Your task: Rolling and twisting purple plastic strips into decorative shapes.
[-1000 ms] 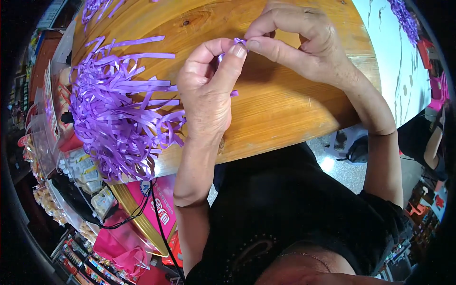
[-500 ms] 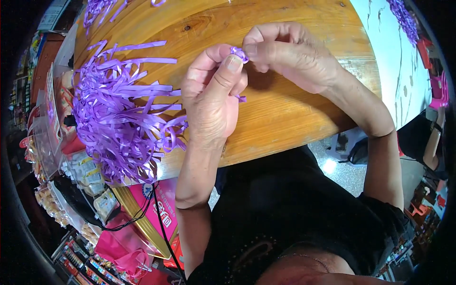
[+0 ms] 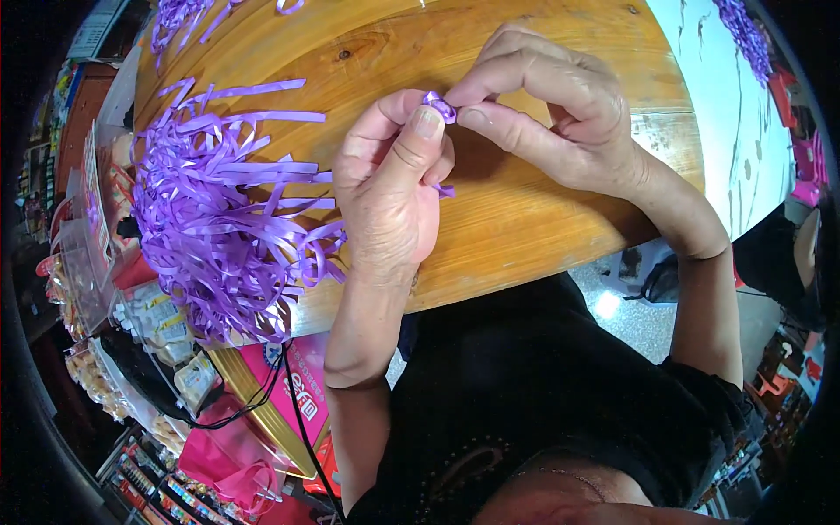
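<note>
My left hand is closed in a pinch on a small folded or knotted piece of shiny purple ribbon. The ribbon sticks up past the thumb tip, and a short purple end shows below the curled fingers. Just to its right is my right hand, with thumb and forefinger apart and their tips close to the ribbon's edge. Whether those tips touch it is hard to tell. Left of my left hand lies a big tangled heap of purple ribbon strips, some ends reaching toward my wrist.
Both hands are over a wooden table with a curved edge. More purple strips lie at its far left. A white marbled surface adjoins on the right, with another purple bunch. Packaged goods and black cables are at the left.
My right thumb and forefinger have spread apart from their pinch beside the ribbon, and the right hand has turned slightly. The left hand keeps its pinch, and the ribbon loop looks rounder.
</note>
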The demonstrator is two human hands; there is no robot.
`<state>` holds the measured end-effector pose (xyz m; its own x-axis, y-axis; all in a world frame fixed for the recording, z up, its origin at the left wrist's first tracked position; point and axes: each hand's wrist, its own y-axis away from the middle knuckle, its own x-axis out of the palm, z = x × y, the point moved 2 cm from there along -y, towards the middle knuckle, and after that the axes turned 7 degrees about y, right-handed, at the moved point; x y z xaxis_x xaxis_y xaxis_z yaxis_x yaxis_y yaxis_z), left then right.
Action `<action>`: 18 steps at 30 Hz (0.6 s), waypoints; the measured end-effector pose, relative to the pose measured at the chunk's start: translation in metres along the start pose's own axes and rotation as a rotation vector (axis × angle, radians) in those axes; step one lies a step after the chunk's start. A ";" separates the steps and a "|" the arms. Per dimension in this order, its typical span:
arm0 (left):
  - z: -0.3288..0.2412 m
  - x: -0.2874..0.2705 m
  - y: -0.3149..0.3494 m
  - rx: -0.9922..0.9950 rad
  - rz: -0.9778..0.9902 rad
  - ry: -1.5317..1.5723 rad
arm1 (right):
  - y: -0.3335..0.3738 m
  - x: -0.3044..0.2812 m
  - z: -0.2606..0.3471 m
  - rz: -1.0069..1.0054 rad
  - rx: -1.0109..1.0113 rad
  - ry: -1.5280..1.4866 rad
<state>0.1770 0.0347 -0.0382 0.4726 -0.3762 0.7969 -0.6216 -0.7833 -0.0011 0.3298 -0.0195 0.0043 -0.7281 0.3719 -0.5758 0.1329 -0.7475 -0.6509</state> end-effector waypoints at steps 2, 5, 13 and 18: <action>0.001 0.000 -0.001 0.005 -0.017 -0.035 | 0.001 0.000 -0.001 0.010 0.034 -0.041; 0.001 0.001 0.000 0.012 0.034 -0.039 | 0.002 0.000 -0.003 0.015 0.078 -0.106; 0.002 0.003 0.001 -0.040 -0.081 -0.075 | 0.002 0.002 -0.007 -0.058 -0.007 -0.046; 0.004 -0.002 0.000 -0.074 -0.028 -0.077 | 0.002 0.000 -0.005 -0.098 -0.013 -0.065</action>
<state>0.1790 0.0334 -0.0422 0.5351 -0.3936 0.7475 -0.6506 -0.7565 0.0674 0.3335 -0.0185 0.0006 -0.7800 0.4059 -0.4762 0.0678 -0.7018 -0.7092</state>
